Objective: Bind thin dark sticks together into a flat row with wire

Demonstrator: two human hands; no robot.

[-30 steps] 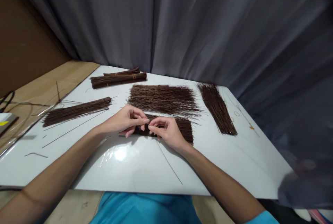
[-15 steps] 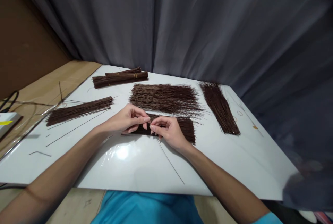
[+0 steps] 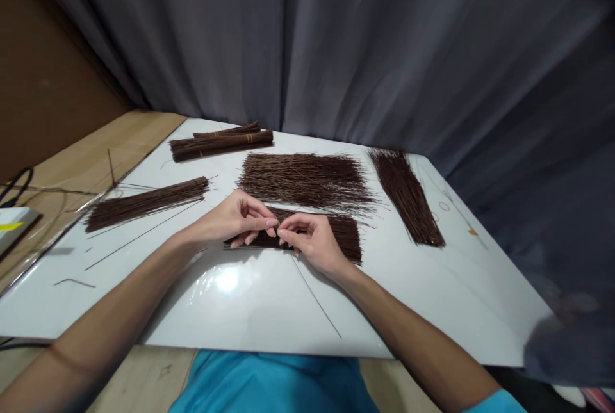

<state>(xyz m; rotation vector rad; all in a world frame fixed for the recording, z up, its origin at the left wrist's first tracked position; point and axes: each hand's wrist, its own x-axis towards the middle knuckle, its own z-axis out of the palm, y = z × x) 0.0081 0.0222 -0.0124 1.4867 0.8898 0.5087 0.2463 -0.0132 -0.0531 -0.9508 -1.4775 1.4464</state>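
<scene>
My left hand (image 3: 243, 219) and my right hand (image 3: 310, 240) meet fingertip to fingertip, both closed in a pinch. A thin brown stick (image 3: 314, 299) slants up from the lower right, passes under my right hand and lines up with the pinched fingertips. Its upper end is hidden by the fingers. Beneath both hands lies a flat bundle of dark brown sticks (image 3: 346, 239), partly covered by them. Just beyond it, a wider spread of loose brown sticks (image 3: 302, 179) lies on the white table (image 3: 202, 310).
Tied bundles (image 3: 221, 144) lie at the back left, with a slimmer bundle (image 3: 148, 203) nearer on the left. Another bundle (image 3: 406, 198) slants at the right. A bent stick (image 3: 74, 282) lies front left. A grey curtain (image 3: 307, 48) hangs along the back; a white box (image 3: 16, 227) stands left.
My left fingertips have dipped slightly, while the right hand keeps nearly the same pinch. The bundles have not moved on the table.
</scene>
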